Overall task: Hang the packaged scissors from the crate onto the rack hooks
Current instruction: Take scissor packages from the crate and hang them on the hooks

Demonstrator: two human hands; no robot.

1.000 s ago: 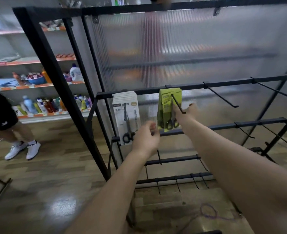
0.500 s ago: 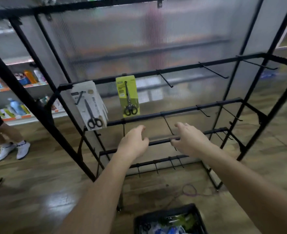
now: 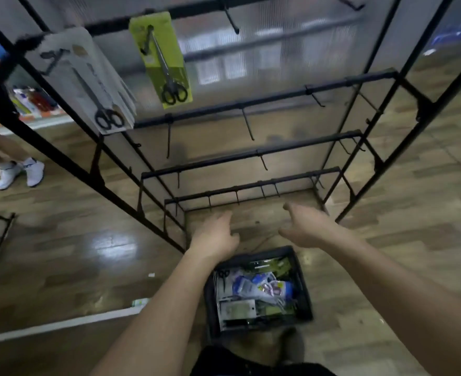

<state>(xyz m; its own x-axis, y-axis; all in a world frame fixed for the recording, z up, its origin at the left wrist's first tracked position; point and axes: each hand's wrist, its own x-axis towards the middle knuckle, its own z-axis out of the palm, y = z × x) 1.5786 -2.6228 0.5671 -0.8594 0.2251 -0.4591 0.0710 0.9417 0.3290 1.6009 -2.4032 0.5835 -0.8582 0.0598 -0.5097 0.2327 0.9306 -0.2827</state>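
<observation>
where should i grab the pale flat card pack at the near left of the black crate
Probably by its right short edge, coming straight down from above. The pale flat card pack lies flat on top of the pile in the black plastic crate, so that edge looks free to pinch, thumb on top. The empty left hand hovers nearer.
</observation>
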